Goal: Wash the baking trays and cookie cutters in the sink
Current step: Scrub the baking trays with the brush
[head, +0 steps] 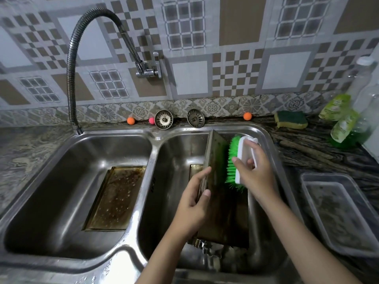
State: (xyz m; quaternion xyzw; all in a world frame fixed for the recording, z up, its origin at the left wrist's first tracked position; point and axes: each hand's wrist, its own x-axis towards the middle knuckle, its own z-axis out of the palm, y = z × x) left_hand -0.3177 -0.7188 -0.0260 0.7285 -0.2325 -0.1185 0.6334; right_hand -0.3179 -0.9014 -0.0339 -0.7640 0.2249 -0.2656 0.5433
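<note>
Right now the left hand (192,203) grips a stained metal baking tray (220,193) by its near long edge, fingers curled over the rim and thumb on the inner face, holding it tilted up on its side inside the right basin of a stainless double sink (141,177). Against the tray's inner face the right hand (254,171) presses a scrub brush (235,162) with green bristles and a white back, its fingers wrapped round the white body. A second greasy baking tray (114,198), beaded with water drops, lies flat on the floor of the left basin. Part of another tray (195,169) shows behind the held one in the right basin.

At the sink's back edge two metal strainer plugs (163,119) lean against the wall, with small orange and pink balls (130,120) beside them. A flexible faucet hose (71,78) arches from the wall tap down to the left basin's corner. On the dark counter to the right sit a yellow-green sponge (291,119), green dish soap bottles (344,128) and a clear plastic container (338,214).
</note>
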